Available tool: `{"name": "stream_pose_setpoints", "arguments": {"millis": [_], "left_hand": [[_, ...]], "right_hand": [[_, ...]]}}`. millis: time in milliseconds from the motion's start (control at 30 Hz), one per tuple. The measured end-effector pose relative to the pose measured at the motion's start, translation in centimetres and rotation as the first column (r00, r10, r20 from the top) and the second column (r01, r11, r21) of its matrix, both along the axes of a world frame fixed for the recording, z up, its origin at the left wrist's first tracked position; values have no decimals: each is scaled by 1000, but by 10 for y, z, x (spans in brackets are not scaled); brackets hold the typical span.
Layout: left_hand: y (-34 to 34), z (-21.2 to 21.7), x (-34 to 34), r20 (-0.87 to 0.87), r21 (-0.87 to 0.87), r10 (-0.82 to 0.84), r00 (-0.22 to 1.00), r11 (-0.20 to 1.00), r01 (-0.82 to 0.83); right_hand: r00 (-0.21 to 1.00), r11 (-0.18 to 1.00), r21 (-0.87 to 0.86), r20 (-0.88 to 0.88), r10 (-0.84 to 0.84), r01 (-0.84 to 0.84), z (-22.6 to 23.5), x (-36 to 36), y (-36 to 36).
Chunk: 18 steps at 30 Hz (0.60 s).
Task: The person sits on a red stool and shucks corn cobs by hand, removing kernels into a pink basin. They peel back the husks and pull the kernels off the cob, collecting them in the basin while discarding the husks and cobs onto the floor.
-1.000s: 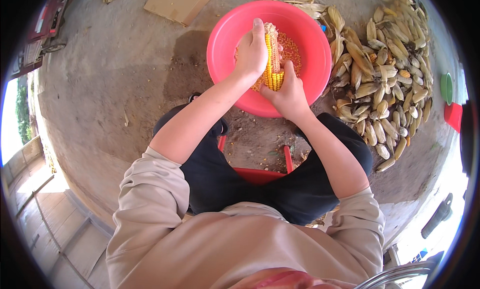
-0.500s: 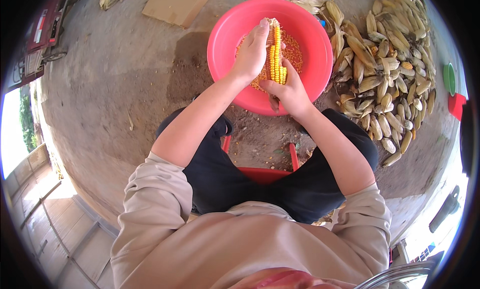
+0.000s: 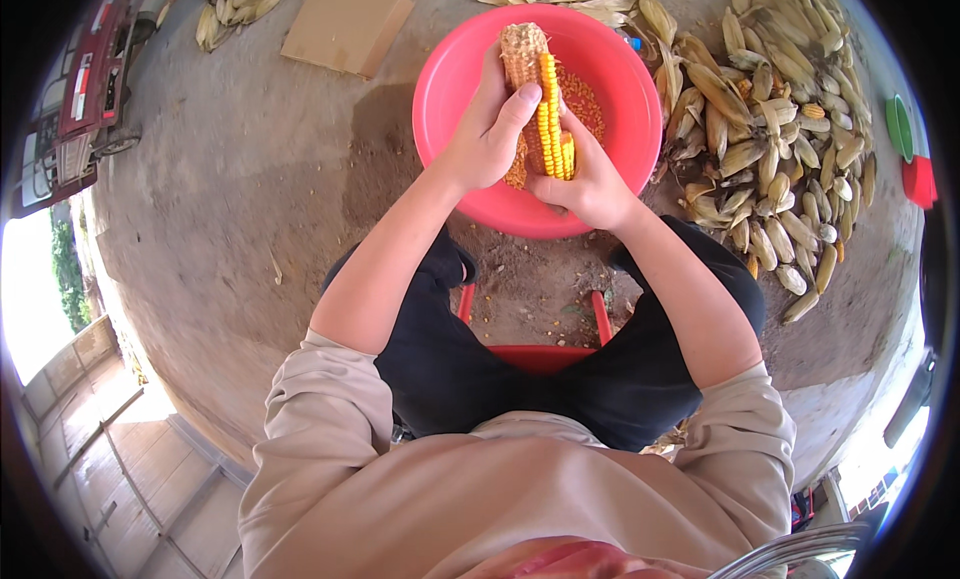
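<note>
Gripping a probably light, stiff corn cob (image 3: pixel 549 104) between the basin's (image 3: pixel 437 79) edges, left hand (image 3: pixel 492 144) and right hand (image 3: pixel 592 186) should hold surest on its bare side.

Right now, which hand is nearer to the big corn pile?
The right hand: it holds the cob to the left of the corn pile; the left hand, on the same cob, is farther left.
</note>
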<state>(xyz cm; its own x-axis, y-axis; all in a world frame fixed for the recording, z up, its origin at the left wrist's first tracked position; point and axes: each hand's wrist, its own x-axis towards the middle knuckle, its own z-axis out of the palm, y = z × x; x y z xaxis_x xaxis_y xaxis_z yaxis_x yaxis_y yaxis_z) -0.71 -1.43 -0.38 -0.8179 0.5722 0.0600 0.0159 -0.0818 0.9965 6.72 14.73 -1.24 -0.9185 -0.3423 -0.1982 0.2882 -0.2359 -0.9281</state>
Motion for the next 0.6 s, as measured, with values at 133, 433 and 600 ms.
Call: {"name": "stream_pose_setpoints", "arguments": {"millis": [133, 433, 600], "left_hand": [[-4, 16, 11, -166, 16, -57, 984, 998, 61], [-12, 24, 7, -444, -124, 76, 893, 982, -145], [-13, 25, 4, -388, -188, 71, 919, 970, -155]], "right_hand": [[993, 996, 84, -110, -30, 40, -3, -1, 1], [986, 986, 148, -156, -53, 76, 8, -10, 7], [989, 944, 323, -146, -19, 66, 7, -12, 7]]}}
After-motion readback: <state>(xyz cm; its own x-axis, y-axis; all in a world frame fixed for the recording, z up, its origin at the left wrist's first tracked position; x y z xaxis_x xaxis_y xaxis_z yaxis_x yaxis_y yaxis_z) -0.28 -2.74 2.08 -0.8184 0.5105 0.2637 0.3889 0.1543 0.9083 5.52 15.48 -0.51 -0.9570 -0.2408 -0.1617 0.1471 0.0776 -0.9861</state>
